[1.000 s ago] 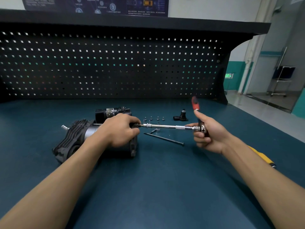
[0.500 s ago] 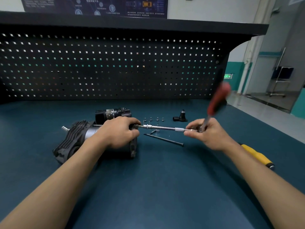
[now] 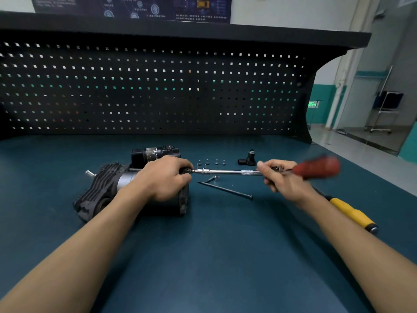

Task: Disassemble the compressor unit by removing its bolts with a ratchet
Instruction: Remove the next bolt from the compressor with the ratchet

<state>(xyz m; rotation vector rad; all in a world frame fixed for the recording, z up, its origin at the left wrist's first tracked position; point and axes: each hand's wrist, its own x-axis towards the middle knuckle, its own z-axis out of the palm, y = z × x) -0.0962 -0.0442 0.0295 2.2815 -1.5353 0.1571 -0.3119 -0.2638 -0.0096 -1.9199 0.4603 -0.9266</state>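
On the dark teal tabletop (image 3: 203,256) before a black pegboard (image 3: 146,91), the left grip (image 3: 164,179) curls over the compressor (image 3: 106,190) lying left of centre, the right grip (image 3: 282,177) clasps the blurred red-handled ratchet (image 3: 316,169), small bolts (image 3: 216,162) stand behind, and a pale floor (image 3: 361,154) opens at right.

Arms extended forward, left hand (image 3: 165,177) and right hand (image 3: 282,180) both gripping.

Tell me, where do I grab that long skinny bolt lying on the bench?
Pinch the long bolt at the middle of its shaft, coming straight down from above. It lies flat and free on the bench, too thin to scoop sideways. The ratchet extension runs just beyond it, so stay on the near side.
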